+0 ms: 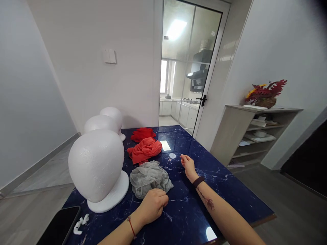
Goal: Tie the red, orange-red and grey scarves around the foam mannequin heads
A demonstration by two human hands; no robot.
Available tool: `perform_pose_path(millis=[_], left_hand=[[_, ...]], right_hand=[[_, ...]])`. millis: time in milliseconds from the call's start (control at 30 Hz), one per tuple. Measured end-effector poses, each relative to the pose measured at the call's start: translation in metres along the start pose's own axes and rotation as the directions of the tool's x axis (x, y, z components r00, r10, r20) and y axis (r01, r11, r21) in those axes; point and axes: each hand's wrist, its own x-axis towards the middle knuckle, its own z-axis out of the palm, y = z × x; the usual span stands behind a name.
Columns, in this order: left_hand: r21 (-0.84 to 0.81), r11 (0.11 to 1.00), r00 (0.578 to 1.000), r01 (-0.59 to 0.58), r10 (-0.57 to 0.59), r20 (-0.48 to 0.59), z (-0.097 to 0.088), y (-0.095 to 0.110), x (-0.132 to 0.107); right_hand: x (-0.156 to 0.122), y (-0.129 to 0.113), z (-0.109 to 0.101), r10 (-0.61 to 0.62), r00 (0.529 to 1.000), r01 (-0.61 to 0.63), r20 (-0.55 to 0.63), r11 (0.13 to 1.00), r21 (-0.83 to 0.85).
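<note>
My left hand (154, 205) is curled into a loose fist at the near edge of a crumpled grey scarf (150, 177); no cloth shows between its fingers, and whether it touches the scarf I cannot tell. My right hand (188, 165) is farther right over the blue marbled table (204, 190), its fingers drawn together with nothing visible in them. Behind the grey scarf lie a coral-red scarf (145, 149) and a brighter red scarf (143, 134), both bunched up. A white foam head (97, 166) stands upright left of the scarves.
Two more foam heads (112, 115) stand in a row behind the nearest one. A black phone (60, 226) and white earbuds (80, 224) lie at the table's near left. A glass door (184, 68) is beyond the table; a shelf unit (230, 132) is to the right.
</note>
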Motion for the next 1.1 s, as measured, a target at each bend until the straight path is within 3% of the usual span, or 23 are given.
perform_pose_path(millis=[933, 1033, 1100], left_hand=[[-0.009, 1.000, 0.988, 0.023, -0.021, 0.153, -0.007, 0.007, 0.002], [-0.014, 0.999, 0.987, 0.030, -0.027, 0.159, -0.010, 0.009, 0.003], [-0.022, 0.999, 0.987, 0.026, -0.023, 0.160, -0.011, 0.009, 0.004]], right_hand=[[-0.003, 0.004, 0.001, 0.037, 0.999, -0.036, -0.019, 0.999, 0.030], [-0.007, -0.018, 0.004, 0.059, 0.998, -0.059, 0.011, 0.998, 0.027], [-0.011, -0.054, 0.002, 0.005, 0.999, -0.008, 0.054, 0.998, 0.066]])
